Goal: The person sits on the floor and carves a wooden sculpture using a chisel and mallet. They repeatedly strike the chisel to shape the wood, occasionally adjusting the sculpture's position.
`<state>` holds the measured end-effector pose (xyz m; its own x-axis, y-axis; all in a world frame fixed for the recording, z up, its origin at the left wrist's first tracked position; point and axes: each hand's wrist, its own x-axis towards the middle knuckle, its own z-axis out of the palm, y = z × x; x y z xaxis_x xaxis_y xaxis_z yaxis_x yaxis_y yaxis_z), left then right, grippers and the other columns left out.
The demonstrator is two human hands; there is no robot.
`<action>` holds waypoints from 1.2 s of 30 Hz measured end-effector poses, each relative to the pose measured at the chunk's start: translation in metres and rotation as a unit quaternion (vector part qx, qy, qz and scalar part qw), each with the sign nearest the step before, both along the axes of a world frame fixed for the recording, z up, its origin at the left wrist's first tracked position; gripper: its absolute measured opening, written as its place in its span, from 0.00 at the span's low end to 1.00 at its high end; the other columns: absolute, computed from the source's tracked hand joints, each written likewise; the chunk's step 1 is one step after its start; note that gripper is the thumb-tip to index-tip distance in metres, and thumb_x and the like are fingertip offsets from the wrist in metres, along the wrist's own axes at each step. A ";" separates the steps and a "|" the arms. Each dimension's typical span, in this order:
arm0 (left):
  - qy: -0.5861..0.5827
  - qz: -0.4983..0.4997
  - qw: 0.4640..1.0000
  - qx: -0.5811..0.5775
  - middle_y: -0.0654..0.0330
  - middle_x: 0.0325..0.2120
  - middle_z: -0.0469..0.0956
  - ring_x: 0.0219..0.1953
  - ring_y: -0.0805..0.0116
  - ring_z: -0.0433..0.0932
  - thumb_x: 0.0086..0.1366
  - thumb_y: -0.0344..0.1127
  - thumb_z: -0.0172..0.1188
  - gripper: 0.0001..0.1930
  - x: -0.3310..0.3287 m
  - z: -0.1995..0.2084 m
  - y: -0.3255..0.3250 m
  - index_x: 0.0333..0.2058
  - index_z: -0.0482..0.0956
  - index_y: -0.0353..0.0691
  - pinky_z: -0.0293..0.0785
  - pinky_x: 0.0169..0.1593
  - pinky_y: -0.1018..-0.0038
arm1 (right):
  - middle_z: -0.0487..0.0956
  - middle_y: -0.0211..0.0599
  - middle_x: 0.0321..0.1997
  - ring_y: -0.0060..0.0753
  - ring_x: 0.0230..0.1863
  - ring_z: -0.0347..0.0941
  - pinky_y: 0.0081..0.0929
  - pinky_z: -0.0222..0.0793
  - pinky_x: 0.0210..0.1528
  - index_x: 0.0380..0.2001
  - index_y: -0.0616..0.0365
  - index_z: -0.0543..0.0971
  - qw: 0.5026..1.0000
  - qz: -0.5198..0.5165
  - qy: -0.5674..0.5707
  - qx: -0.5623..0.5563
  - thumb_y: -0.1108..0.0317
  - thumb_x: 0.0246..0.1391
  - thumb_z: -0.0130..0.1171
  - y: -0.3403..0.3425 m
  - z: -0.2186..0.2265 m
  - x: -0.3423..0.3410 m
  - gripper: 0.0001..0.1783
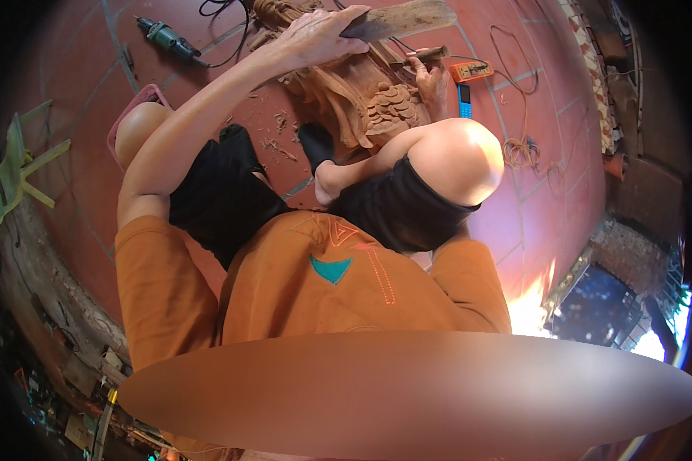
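My left hand (321, 36) is wrapped round the narrow end of a flat wooden mallet (407, 19), which reaches to the right above the carving. In my right hand (432, 83) is a chisel (432, 55); its round wooden handle shows above the fingers and its blade points left. Between my legs lies a brown wood carving (396, 107) with scale-like relief and curved ridges. The mallet covers part of its far end. Mallet and chisel handle appear apart.
Wood shavings (281, 146) lie on the red tile floor. A green power tool (167, 40) with a black cord rests at the far left. Right of the carving are an orange power strip (471, 71), a blue phone (464, 101) and a coiled cord (521, 152). A green plastic chair (8, 180) stands left.
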<state>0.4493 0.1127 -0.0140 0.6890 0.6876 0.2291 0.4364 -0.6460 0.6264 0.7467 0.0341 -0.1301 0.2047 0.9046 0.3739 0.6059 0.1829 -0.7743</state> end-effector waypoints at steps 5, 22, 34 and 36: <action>-0.012 0.003 1.000 0.019 0.43 0.44 0.83 0.46 0.45 0.83 0.64 0.51 0.65 0.36 0.005 0.007 -0.013 0.66 0.66 0.43 0.78 0.50 0.55 | 0.87 0.42 0.38 0.34 0.40 0.85 0.30 0.77 0.41 0.43 0.58 0.80 0.998 0.000 0.051 -0.025 0.72 0.60 0.66 -0.001 0.003 -0.010 0.09; 0.064 -0.019 0.998 0.001 0.43 0.45 0.83 0.48 0.45 0.82 0.64 0.52 0.65 0.34 0.009 0.000 -0.014 0.64 0.69 0.44 0.77 0.52 0.54 | 0.87 0.39 0.37 0.31 0.34 0.83 0.31 0.76 0.37 0.46 0.57 0.78 0.995 -0.009 -0.095 -0.006 0.73 0.61 0.66 -0.002 -0.009 0.006 0.11; -0.054 0.063 0.966 -0.246 0.59 0.47 0.80 0.45 0.71 0.76 0.67 0.55 0.66 0.40 -0.072 0.008 -0.009 0.70 0.65 0.38 0.73 0.49 0.74 | 0.86 0.39 0.36 0.27 0.36 0.83 0.28 0.78 0.39 0.41 0.63 0.84 0.963 -0.030 0.258 -0.071 0.64 0.63 0.66 -0.011 -0.046 0.051 0.12; -0.044 0.099 0.947 -0.303 0.60 0.44 0.80 0.43 0.74 0.76 0.67 0.54 0.67 0.40 -0.085 0.012 -0.008 0.70 0.66 0.39 0.72 0.46 0.76 | 0.86 0.39 0.36 0.26 0.36 0.83 0.28 0.78 0.38 0.41 0.64 0.84 0.967 -0.033 0.242 -0.080 0.65 0.63 0.66 -0.007 -0.044 0.046 0.12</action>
